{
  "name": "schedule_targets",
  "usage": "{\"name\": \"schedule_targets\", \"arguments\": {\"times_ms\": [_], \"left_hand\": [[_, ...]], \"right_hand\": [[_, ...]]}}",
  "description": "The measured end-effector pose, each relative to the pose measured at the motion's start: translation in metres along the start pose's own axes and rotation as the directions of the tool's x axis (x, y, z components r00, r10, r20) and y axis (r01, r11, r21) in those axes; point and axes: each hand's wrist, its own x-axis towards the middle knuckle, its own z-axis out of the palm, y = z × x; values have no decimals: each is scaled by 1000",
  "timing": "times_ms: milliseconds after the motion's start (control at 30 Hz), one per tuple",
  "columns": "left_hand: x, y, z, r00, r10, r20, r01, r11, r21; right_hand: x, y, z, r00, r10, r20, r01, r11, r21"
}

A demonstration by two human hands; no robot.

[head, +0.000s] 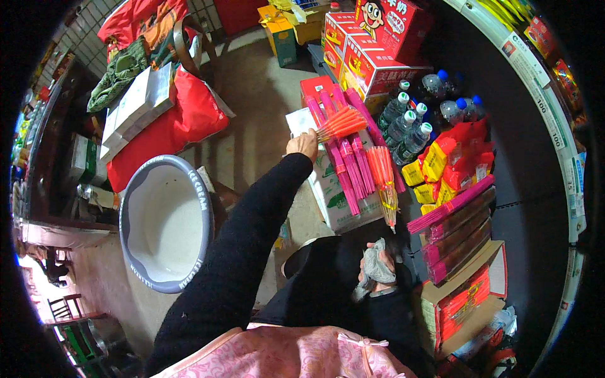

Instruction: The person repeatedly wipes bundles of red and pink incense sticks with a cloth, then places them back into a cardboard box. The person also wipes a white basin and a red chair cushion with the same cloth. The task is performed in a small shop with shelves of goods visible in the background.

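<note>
My left hand (303,144) is closed around the thin stems of a bundle of orange-red sticks (345,124), held over several bundles of magenta incense sticks (349,165). Those bundles lie on a white package with green print (338,215). Beside them rests a second orange-red bundle (382,172) with a yellow tie. Near my lap, my right hand (382,279) grips a crumpled grey-white cloth (378,264). Right of that hand are stacked long packs with magenta ends (456,245), a magenta bundle (449,204) lying along the top.
A grey-rimmed white plastic basin (170,227) stands at left, below white boxes (137,108) and a red bag (189,113). Plastic bottles (401,127), red cartons (378,71) and yellow-and-red packets (435,163) crowd the upper right. An open cardboard box (432,302) holds red packs at lower right.
</note>
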Motion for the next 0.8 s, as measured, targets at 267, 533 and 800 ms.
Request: {"name": "schedule_targets", "arguments": {"times_ms": [267, 533, 800], "left_hand": [[-74, 12, -71, 863, -27, 504, 494, 253, -832], [-236, 47, -128, 710, 432, 556, 703, -387, -596], [-300, 78, -166, 668, 530, 522, 733, -353, -581]], "right_hand": [[-6, -1, 5, 989, -102, 104, 94, 992, 79], [-24, -39, 118, 818, -567, 95, 566, 765, -308], [-34, 2, 227, 548, -282, 788, 284, -823, -492]]}}
